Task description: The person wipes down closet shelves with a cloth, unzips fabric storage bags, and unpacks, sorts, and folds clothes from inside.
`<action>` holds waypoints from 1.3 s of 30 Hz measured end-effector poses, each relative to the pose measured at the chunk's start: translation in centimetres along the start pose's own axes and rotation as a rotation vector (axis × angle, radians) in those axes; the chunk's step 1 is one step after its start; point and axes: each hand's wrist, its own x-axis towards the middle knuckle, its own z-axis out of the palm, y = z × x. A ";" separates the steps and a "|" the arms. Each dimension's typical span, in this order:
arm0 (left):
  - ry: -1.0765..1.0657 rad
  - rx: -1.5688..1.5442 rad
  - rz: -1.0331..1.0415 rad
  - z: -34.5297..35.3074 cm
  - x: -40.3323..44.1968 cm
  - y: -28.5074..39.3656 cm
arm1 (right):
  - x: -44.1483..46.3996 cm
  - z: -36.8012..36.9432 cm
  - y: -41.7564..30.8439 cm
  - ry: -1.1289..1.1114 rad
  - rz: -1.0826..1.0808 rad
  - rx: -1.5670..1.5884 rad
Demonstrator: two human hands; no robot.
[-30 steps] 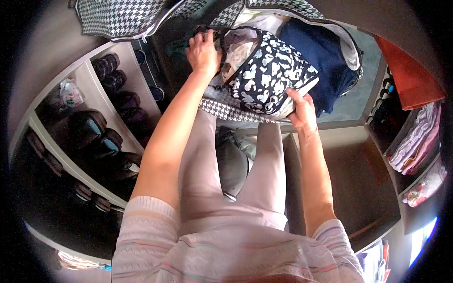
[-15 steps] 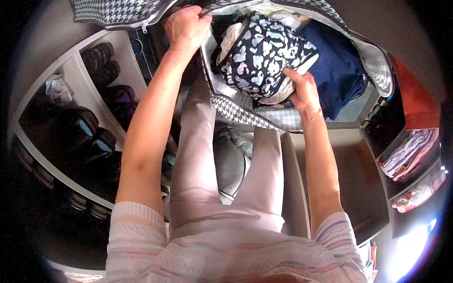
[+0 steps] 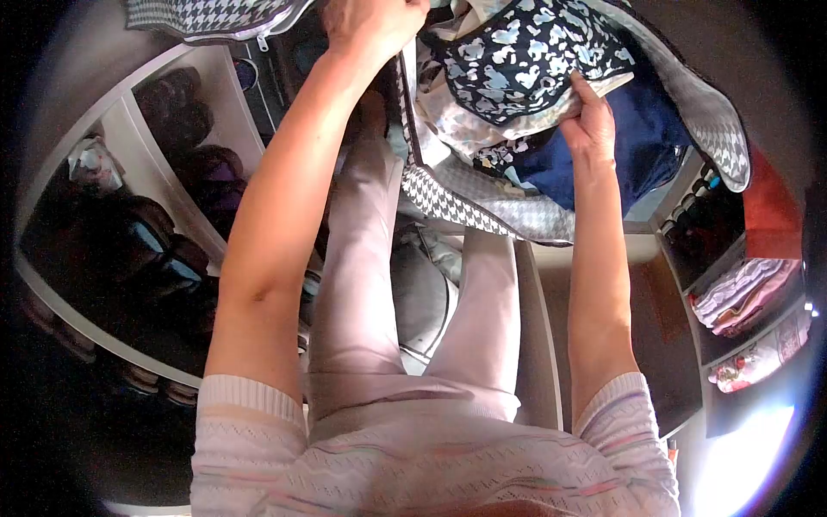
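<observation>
A houndstooth bag (image 3: 452,200) with a pale lining hangs wide open at the top of the view. My left hand (image 3: 375,24) is closed on its left rim, the fingertips partly cut off by the frame's edge. Inside the bag, my right hand (image 3: 590,127) pinches the lower edge of a black-and-white patterned cloth (image 3: 525,65), thumb on top. A cream patterned cloth (image 3: 461,112) shows along that lower edge. Beneath and to the right lies a navy cloth (image 3: 642,146), with more patterned fabric peeking out beside it.
Shelves with dark shoes (image 3: 142,241) stand at the left, along with a clear plastic-wrapped item (image 3: 95,164). At the right are folded clothes (image 3: 741,293), a red cloth (image 3: 771,211) and a floral bundle (image 3: 758,353). A grey bag (image 3: 422,297) sits between my legs.
My right hand has lifted the patterned cloth up and to the right, exposing more fabric below. My left hand and the bag's rim have shifted up and right too.
</observation>
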 end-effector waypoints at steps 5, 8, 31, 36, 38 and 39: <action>0.030 -0.082 0.013 0.5 1.9 1.9 | 0.0 -0.1 0.6 0.004 0.017 0.043; 0.000 -0.134 0.057 0.5 2.4 2.7 | -0.9 1.2 1.0 0.053 -0.064 0.054; 0.038 -0.759 0.109 2.0 -7.6 7.3 | -5.7 2.5 4.1 0.041 -0.289 -0.552; 0.062 -0.770 0.104 1.0 -5.9 5.3 | -3.3 4.7 6.0 -0.077 -0.374 -0.961; 0.113 -0.755 0.110 0.5 -4.0 4.1 | -4.0 8.0 5.8 -0.009 -0.243 -0.648; 0.124 -0.721 0.111 0.0 -3.0 3.3 | -3.4 8.7 5.9 -0.002 -0.251 -0.606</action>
